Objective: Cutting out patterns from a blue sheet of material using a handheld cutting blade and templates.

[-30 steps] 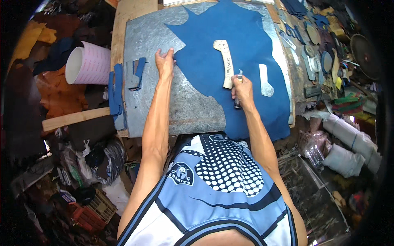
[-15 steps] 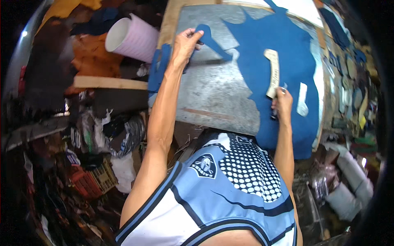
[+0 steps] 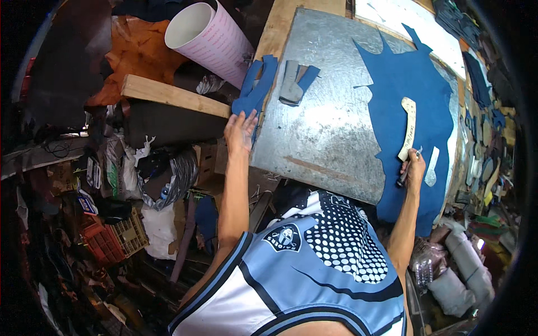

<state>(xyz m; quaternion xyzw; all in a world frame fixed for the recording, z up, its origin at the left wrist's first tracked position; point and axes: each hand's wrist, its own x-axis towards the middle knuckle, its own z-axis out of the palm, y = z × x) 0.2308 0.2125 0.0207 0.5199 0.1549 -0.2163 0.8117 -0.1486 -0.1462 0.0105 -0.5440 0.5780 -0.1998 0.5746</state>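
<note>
My left hand (image 3: pixel 242 131) is open, fingers spread, palm up at the left table edge. Its fingertips reach the lower end of blue leather strips (image 3: pixel 261 84) hanging over that edge. My right hand (image 3: pixel 413 166) is closed around a slim dark-handled tool (image 3: pixel 400 180), its working end mostly hidden by the fingers. That hand rests on a large blue leather hide (image 3: pixel 392 112), by the lower end of a curved cream template (image 3: pixel 408 126). A smaller whitish template (image 3: pixel 431 167) lies on the hide to its right. Blue and grey cut pieces (image 3: pixel 298 84) lie on the metal tabletop (image 3: pixel 330 126).
A pale pink roll (image 3: pixel 216 42) stands behind the table's left edge, near a wooden beam (image 3: pixel 174 96). Brown leather (image 3: pixel 137 59) is piled at far left. Crates (image 3: pixel 115 235) and bags are below left; wrapped rolls (image 3: pixel 468 255) sit below right.
My left hand has let go of the curved blue leather piece and moved to the strips at the table edge. My right hand keeps its hold by the template. The view has shifted.
</note>
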